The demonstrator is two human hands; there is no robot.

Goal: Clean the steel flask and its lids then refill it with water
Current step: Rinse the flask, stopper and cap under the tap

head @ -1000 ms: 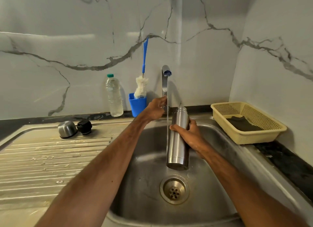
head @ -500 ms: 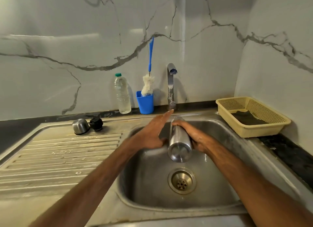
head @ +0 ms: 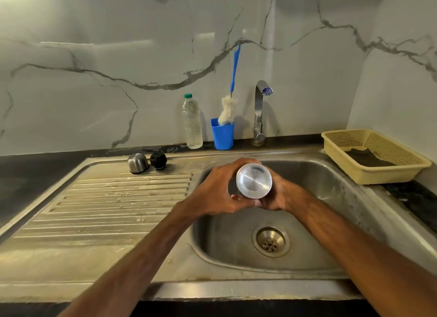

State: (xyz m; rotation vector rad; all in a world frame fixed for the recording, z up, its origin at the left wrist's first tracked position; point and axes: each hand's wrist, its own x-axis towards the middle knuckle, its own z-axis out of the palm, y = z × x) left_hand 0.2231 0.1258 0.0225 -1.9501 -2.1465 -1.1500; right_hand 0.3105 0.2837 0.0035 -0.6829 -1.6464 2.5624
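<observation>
Changes since a second ago: the water that ran from the tap has stopped. The left hand, then up at the tap lever and half a second ago laid flat by the flask's mouth, has come down onto the barrel. The steel flask, upright under the spout a second ago and then leaning, is now tipped right over.

Flask: held in the air over the far-left part of the sink basin, above and beyond the drain. Round base faces up and toward the near side. Long axis runs away from the viewer, down and toward the far wall. Mouth end hidden behind the base and the hands.

Grip: left hand's fingers are curled over the barrel from the left. Right hand wraps it from the right, fingers curled round the underside. The two hands nearly meet below the base.

Around: steel lid and black lid sit just beside each other at the far edge of the drainboard. Against the far wall stand a plastic bottle and a blue cup holding a bottle brush. Yellow basket on the surface at right, dark cloth inside.
</observation>
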